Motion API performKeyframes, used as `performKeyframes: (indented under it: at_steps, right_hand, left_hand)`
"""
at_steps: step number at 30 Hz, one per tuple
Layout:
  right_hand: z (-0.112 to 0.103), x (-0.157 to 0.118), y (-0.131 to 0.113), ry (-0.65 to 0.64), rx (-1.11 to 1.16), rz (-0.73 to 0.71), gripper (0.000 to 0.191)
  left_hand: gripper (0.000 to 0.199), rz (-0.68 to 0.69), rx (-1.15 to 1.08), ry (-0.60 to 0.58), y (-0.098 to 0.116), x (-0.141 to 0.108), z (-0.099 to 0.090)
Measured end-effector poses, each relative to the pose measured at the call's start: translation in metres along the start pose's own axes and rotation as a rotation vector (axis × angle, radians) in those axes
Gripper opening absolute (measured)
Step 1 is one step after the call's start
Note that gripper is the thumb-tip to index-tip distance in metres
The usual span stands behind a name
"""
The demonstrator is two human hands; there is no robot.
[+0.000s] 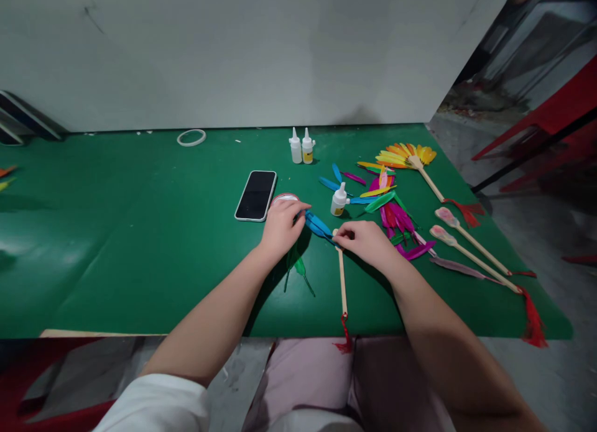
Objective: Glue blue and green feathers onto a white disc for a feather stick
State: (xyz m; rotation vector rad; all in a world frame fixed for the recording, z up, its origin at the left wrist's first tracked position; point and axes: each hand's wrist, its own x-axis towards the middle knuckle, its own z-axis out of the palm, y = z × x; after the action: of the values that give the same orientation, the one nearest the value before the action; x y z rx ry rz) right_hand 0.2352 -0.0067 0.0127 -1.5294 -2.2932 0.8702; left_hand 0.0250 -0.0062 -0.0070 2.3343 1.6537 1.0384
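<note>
Blue feathers [318, 224] stretch between my two hands. My left hand [283, 225] is closed on their left ends, beside a round white item [285, 197] it partly covers. At the head of a wooden fan handle [342, 283] with a red tassel, my right hand [362, 238] pinches the other ends of the blue feathers. Green feathers [299, 267] lie just below my left hand. An upright white glue bottle [339, 202] stands above my right hand, next to a loose pile of purple, green and yellow feathers [396, 216].
A phone [256, 196] lies left of my left hand. Farther back stand two bottles [301, 148], with a white ring [191, 138] to their left. At the right lie a yellow feather fan [408, 156] and two tasselled handles [480, 252]. A white panel [209, 59] borders the green table [140, 233].
</note>
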Motion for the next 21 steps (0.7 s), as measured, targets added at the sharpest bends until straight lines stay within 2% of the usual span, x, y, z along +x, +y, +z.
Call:
performKeyframes:
  at_steps: [4,8,12,17,21]
  right_hand:
    - [0.000,0.000,0.000,0.010,0.021,0.002,0.016]
    - [0.000,0.000,0.000,0.014,0.037,-0.002,0.016]
    - [0.002,0.000,0.001,0.010,0.053,-0.030,0.016]
    - [-0.002,0.000,0.007,0.001,0.089,-0.055,0.019]
    - [-0.013,0.002,0.014,0.063,0.055,-0.008,0.029]
  left_hand:
    - [0.032,-0.066,0.037,0.011,-0.002,0.002,-0.003]
    - [0.034,-0.164,-0.023,0.039,-0.006,0.005,-0.003]
    - [0.037,-0.254,-0.155,0.026,-0.008,0.011,0.002]
    - [0.039,-0.363,-0.472,-0.030,-0.011,0.021,0.005]
    - [0.036,-0.448,-0.554,-0.044,-0.014,0.028,0.004]
